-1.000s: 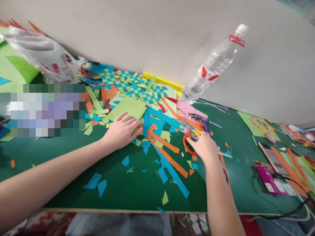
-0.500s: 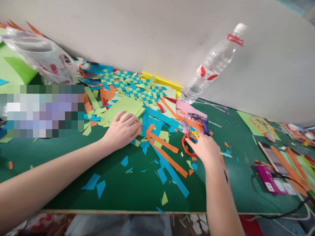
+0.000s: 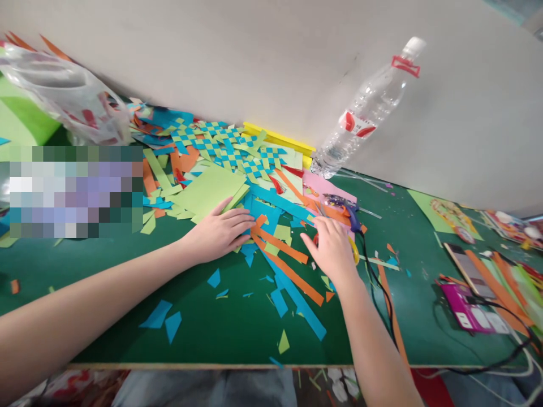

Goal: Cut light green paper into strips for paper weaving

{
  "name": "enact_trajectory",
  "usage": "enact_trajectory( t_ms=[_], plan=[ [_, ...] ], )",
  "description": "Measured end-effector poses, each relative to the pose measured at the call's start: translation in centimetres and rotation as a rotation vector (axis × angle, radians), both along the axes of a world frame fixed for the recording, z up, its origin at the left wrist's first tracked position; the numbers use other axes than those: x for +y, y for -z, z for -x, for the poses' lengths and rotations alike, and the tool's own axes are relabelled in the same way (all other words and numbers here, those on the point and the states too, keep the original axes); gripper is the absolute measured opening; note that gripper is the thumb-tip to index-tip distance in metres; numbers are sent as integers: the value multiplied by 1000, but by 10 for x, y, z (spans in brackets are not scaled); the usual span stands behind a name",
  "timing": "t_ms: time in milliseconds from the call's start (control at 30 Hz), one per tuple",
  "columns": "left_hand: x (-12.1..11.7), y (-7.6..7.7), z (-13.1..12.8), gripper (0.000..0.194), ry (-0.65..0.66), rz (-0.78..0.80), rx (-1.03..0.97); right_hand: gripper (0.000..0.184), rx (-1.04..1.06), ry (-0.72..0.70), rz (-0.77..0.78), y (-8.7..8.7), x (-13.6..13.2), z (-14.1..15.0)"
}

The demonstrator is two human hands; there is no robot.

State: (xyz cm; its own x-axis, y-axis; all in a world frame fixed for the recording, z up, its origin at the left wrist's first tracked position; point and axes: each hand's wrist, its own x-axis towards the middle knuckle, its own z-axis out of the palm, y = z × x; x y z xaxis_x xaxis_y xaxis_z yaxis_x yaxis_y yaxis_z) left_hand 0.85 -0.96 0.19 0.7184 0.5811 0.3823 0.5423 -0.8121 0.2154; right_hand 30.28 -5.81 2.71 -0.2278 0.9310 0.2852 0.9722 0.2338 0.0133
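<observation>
1. Fingers of the right hand (image 3: pixel 333 249) arch over the scissors (image 3: pixel 355 250), thumb standing apart; whether they grip or merely cover them, I cannot tell.
2. The scissors lie beneath that palm, the right hand far nearer than the left; their long axis runs from handles close to the palm toward the wall, leaning a little left.
3. The left hand (image 3: pixel 216 234), left of the scissors, is palm down, fingers extended and slightly spread, holding nothing visible. It rests by the green sheets (image 3: pixel 207 192), fingertips beside the orange strips (image 3: pixel 284 246).
4. Just beyond and right of the scissors sits a blue-handled tool (image 3: pixel 355 219), its dark cord passing on their right, leaving little room there.
5. Nearer the wearer than the scissors, scattered scraps thin out toward the near edge of the table (image 3: pixel 212 339).
</observation>
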Motion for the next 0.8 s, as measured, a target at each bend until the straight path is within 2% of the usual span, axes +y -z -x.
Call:
enact_trajectory(
  t_ms=[100,267,567,800],
  plan=[
    [0,-1,-1,29,-4,-11,11,45,-15,-63,46,10,3,8],
    [-1,0,-1,31,-33,-28,50,51,-37,-65,53,20,7,12],
    [0,2,-1,32,-72,-1,32,52,-9,-66,85,19,8,14],
    [0,4,0,36,-187,-21,79,56,-29,-61,115,17,6,15]
  ],
)
